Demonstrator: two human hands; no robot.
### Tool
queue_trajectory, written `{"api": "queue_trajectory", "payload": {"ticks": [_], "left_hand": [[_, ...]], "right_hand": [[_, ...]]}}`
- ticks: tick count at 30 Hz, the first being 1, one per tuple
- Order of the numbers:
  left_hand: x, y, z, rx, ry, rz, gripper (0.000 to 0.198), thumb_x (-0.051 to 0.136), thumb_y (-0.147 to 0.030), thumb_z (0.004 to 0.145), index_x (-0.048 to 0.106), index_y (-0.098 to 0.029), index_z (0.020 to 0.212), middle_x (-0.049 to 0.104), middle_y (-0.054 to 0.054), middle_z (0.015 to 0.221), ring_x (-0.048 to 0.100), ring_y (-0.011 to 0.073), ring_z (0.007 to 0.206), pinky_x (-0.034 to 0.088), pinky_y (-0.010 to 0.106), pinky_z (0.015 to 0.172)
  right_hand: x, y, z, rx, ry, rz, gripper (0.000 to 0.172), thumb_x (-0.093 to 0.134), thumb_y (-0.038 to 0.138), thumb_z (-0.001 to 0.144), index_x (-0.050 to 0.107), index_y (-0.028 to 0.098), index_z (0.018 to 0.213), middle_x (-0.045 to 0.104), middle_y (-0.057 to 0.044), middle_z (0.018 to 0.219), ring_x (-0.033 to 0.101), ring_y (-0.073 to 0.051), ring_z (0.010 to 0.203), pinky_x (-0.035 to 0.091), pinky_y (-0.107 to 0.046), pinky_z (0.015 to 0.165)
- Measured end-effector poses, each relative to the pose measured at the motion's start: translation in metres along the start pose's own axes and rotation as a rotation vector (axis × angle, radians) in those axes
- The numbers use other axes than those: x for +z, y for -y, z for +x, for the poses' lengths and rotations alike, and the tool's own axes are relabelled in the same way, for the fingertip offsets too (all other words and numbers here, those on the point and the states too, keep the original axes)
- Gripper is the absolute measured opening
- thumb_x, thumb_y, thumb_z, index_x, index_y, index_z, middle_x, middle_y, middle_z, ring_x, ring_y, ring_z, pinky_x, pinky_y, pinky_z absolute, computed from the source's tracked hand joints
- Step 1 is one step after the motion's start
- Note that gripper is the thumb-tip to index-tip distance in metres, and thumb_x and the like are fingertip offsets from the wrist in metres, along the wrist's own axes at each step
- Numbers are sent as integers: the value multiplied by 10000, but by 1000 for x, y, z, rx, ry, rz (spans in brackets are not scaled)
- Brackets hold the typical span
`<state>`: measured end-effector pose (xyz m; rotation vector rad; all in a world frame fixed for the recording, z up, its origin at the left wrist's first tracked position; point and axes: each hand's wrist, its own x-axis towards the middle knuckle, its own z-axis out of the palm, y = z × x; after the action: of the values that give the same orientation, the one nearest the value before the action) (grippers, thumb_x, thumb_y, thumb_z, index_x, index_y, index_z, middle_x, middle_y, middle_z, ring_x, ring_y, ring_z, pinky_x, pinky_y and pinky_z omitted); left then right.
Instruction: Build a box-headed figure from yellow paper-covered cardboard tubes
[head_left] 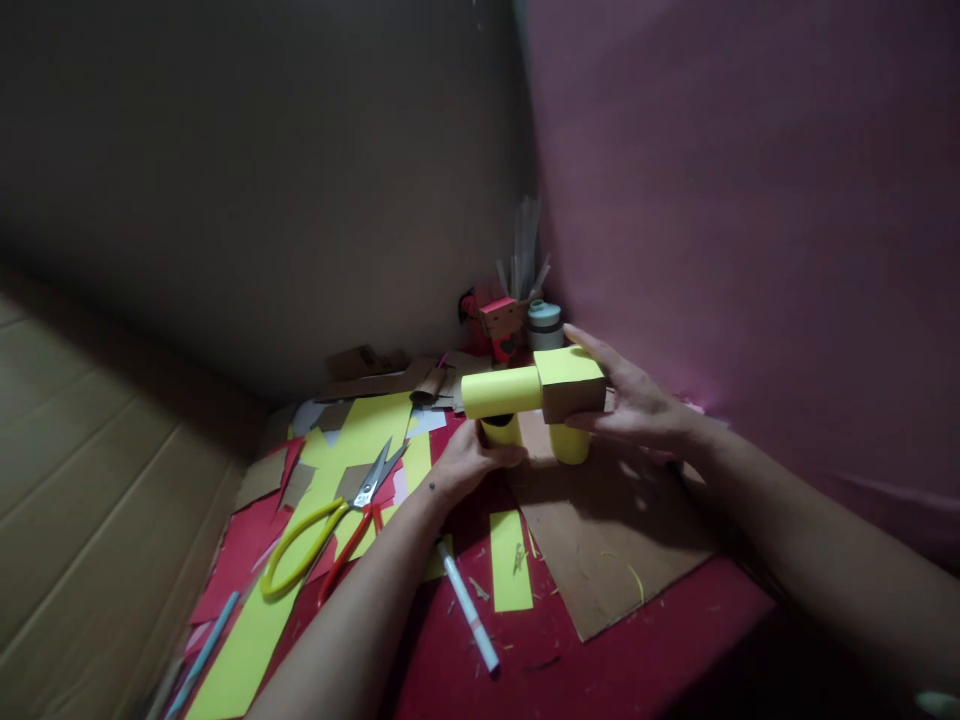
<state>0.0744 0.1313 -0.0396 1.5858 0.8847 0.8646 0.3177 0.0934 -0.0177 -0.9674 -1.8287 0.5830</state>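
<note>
Over the far part of the cardboard sheet, grips the yellow-topped cardboard box by its right side in the right hand; looks light, stiff, best held at the edges. Treat the horizontal yellow paper tube, jutting left, as dentable. Below it, curls the left hand around an upright yellow paper tube, probably easily crushed.

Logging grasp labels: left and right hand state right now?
Left hand: closed, holding the leftmost upright yellow tube.
Right hand: closed, holding the yellow-topped brown box.
</note>
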Motion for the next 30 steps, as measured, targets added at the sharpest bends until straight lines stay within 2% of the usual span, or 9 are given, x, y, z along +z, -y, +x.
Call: {"api": "queue_trajectory", "payload": {"ticks": [15, 19, 25, 30], "left_hand": [[-1, -2, -2, -48, -79, 110, 341, 801, -275, 596, 723, -141, 900, 745, 88, 935, 652, 272, 885, 499, 376, 828], [-1, -2, -1, -66, -97, 114, 327, 809, -266, 575, 741, -150, 873, 755, 78, 910, 663, 283, 876, 504, 389, 829], [-1, 0, 0, -75, -101, 74, 282, 795, -241, 567, 749, -149, 829, 763, 79, 862, 677, 290, 842, 514, 399, 814], [0, 0, 0, -54, -117, 47, 294, 790, -218, 569, 752, -153, 853, 765, 81, 862, 678, 283, 838, 516, 388, 795]], "right_hand": [[0, 9, 0, 11, -6, -61, 946, 762, 348, 714, 258, 293, 1513, 476, -116, 1390, 540, -344, 1168, 503, -513, 963], [0, 9, 1, -6, -9, -71, 934, 765, 361, 709, 276, 329, 1504, 476, -102, 1390, 538, -352, 1175, 493, -537, 975], [0, 8, 1, -9, -25, -85, 928, 776, 384, 698, 307, 307, 1495, 479, -111, 1379, 533, -357, 1190, 470, -541, 1003], [1, 7, 0, 1, -25, -62, 918, 781, 371, 697, 312, 363, 1487, 483, -85, 1381, 530, -356, 1192, 494, -536, 978]]}}
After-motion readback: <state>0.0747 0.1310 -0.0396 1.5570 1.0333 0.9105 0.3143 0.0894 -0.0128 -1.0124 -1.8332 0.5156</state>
